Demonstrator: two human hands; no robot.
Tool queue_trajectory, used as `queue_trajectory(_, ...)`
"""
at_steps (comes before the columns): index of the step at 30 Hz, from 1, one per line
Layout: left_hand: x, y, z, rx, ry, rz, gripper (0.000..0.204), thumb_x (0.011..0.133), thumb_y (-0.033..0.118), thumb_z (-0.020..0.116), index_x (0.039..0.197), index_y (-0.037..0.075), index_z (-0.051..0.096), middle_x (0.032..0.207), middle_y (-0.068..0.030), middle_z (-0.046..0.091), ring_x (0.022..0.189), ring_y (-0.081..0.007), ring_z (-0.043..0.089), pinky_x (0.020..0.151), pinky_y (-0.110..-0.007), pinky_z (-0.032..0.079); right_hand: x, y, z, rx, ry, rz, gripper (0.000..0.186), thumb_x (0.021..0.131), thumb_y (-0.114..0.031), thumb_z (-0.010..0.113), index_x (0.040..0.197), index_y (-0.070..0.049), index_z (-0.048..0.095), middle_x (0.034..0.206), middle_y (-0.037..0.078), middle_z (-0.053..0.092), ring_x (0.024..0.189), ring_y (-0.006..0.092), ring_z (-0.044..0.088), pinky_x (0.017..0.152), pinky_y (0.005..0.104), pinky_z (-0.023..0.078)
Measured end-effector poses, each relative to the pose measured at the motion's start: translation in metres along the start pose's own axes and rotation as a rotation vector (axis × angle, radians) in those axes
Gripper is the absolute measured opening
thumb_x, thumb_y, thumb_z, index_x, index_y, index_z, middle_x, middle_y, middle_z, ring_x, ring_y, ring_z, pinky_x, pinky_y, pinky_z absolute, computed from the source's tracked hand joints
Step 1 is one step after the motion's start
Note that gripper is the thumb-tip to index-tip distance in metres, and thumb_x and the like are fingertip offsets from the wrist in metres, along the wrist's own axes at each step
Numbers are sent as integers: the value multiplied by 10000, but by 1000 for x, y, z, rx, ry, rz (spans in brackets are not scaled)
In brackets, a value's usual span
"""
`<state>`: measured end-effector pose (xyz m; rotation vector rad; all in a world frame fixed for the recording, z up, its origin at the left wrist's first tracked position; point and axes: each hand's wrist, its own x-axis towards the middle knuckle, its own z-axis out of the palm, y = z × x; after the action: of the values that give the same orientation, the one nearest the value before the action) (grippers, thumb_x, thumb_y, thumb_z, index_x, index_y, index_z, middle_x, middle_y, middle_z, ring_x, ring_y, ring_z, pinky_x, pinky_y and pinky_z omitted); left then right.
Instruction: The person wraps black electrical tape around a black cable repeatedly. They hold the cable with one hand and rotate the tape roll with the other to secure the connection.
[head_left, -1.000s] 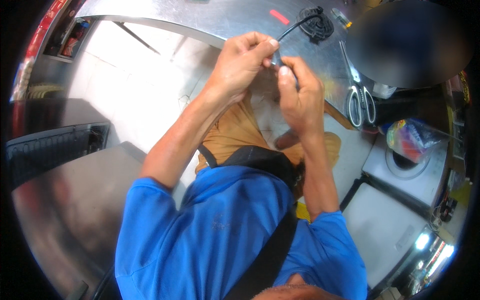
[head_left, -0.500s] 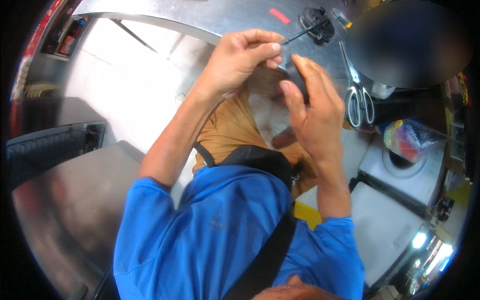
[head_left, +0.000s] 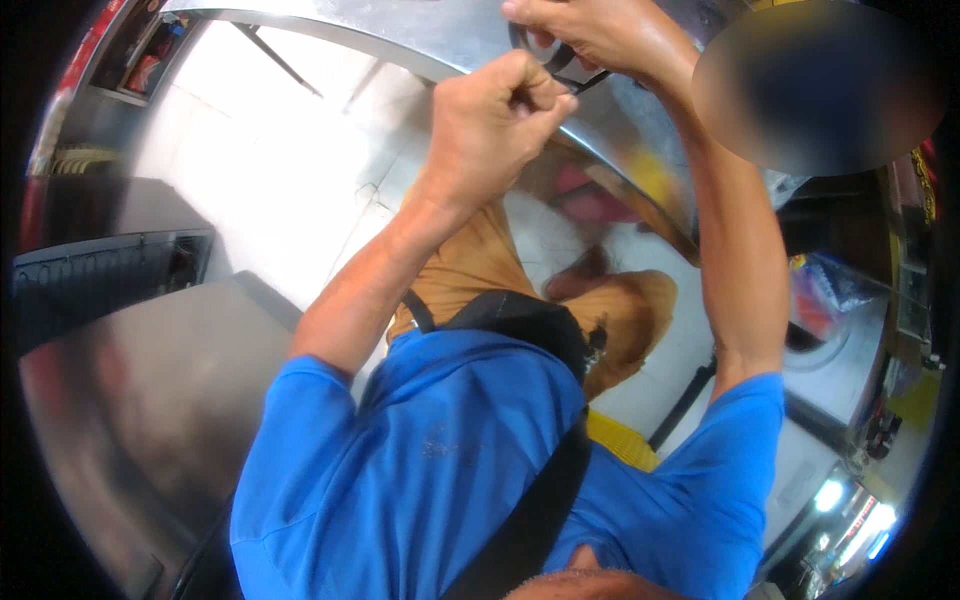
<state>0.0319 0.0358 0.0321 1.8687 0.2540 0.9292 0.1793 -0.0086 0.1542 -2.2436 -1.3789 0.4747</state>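
Two hands [head_left: 500, 120] [head_left: 600, 35], one black cable [head_left: 580, 82]

Two hands [head_left: 500, 120], one black cable [head_left: 585, 80], one steel table [head_left: 400, 30].

Blue shirt [head_left: 440, 470], black strap [head_left: 530, 520], mustard-brown trousers [head_left: 480, 270], silvery steel table [head_left: 420, 30], black cable [head_left: 585, 80]

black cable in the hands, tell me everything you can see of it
The black cable is thin and looks rubber-coated. A short stretch runs taut between the closed left hand and the right hand, above the edge of the shiny metal table. A dark curved loop of it shows under the right hand's fingers. Both hands pinch it; its ends are hidden.
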Motion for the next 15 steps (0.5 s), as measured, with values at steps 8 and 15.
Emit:
queue_trajectory(8, 3, 7, -11, 499, -100, 162, 190, 897, 125, 759, 1026, -15, 753, 884, -149, 749, 718, -243, 733, 661, -327, 576, 26, 22, 33, 3, -37, -40, 402, 858, -320, 697, 771, 72, 717, 660, 280, 629, 577, 304, 655, 590, 446, 508)
queue_trajectory(15, 39, 26, -21, 400, -250, -123, 237, 942, 216, 737, 959, -19, 759, 815, -87, 714, 668, -156, 663, 626, -294, 525, -71, 39, 33, 467, 362, -39, 298, 931, -250, 774, 1038, 26, 736, 703, 63, 684, 654, 126, 637, 595, 289, 506)
